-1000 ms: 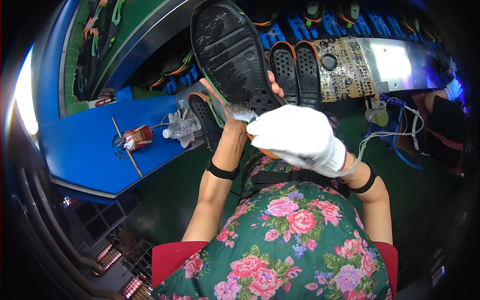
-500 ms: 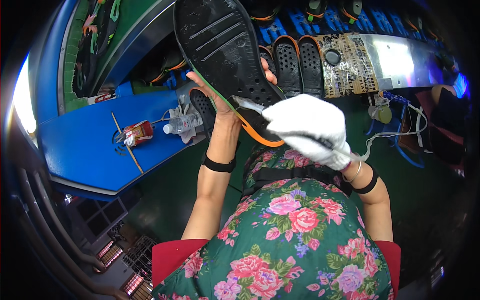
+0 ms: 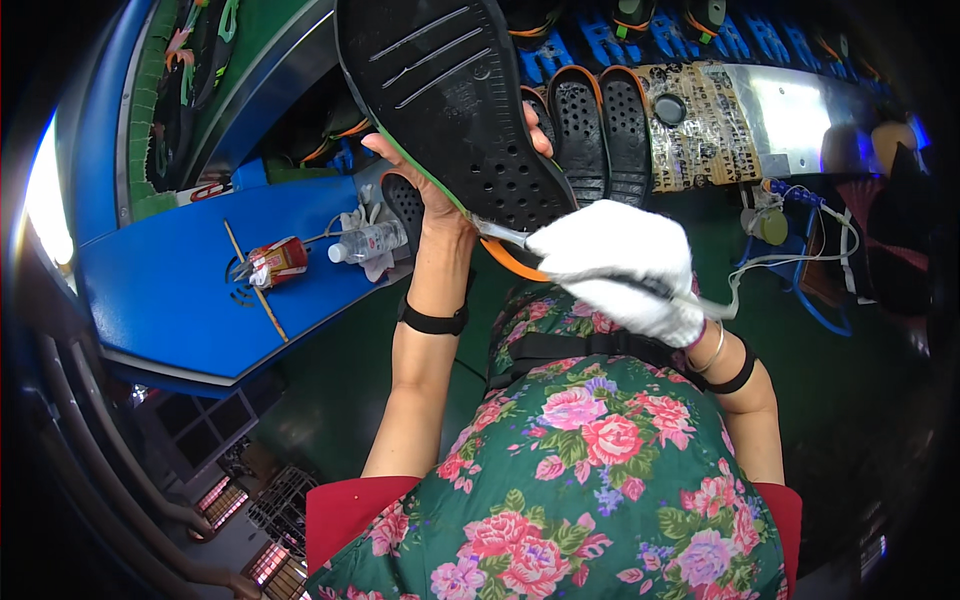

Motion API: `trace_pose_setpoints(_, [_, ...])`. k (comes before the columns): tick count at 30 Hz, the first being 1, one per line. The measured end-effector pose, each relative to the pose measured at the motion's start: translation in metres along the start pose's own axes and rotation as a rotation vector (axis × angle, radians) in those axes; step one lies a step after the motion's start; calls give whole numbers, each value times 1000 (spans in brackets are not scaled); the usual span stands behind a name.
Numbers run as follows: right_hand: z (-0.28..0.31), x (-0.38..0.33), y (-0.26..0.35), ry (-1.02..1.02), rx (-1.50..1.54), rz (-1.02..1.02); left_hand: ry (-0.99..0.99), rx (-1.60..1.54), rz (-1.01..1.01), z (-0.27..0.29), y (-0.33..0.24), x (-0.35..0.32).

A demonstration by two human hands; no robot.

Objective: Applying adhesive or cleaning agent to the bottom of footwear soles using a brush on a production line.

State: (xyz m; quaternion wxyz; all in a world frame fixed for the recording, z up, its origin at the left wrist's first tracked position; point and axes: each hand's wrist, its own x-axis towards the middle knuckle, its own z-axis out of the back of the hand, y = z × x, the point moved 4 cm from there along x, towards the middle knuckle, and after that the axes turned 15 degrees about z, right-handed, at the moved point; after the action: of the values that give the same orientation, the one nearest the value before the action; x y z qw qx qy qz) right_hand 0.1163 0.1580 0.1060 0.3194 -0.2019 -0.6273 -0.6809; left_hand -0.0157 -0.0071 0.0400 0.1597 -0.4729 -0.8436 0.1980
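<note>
On the left, the blue table (image 3: 170,300) ends short of the person's left forearm, with green floor (image 3: 335,385) between. The bare left hand (image 3: 447,205) clasps the black sole (image 3: 455,110) from beneath, its palm hidden and fingertips showing at the far edge. The sole is held up in front of the person, near the upright soles (image 3: 578,130) along the ledge (image 3: 790,115); its broad end passes out of view. The gloved right hand (image 3: 620,270) is closed around a slim tool (image 3: 505,234), its tip by the sole's rim; I can't tell if they touch. More floor shows right of that forearm. The sole's long axis slants, broad end pointing away and slightly left, perforated end toward the person.
</note>
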Motion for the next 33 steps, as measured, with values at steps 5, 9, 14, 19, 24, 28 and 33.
trace_pose_setpoints(5, [8, -3, -3, -69, -19, -44, 64, 26, 10, -6, -2, 10])
trace_pose_setpoints(9, [4, -2, 6, -36, -25, -22, 88, 40, 19, -10, -3, 15])
trace_pose_setpoints(14, [7, -11, -2, -150, 33, -127, 103, 62, 25, -12, -5, 21])
trace_pose_setpoints(19, [5, -30, -5, -1, -101, -213, 105, 67, -4, -13, -11, 23])
trace_pose_setpoints(24, [7, -9, 2, -68, -23, -53, 85, 81, -15, -11, -14, 20])
trace_pose_setpoints(28, [10, -8, 1, -47, -21, -42, 25, -2, 54, -10, -17, 15])
trace_pose_setpoints(33, [2, -6, 8, 87, -113, 75, -11, 22, 38, -10, -19, 13])
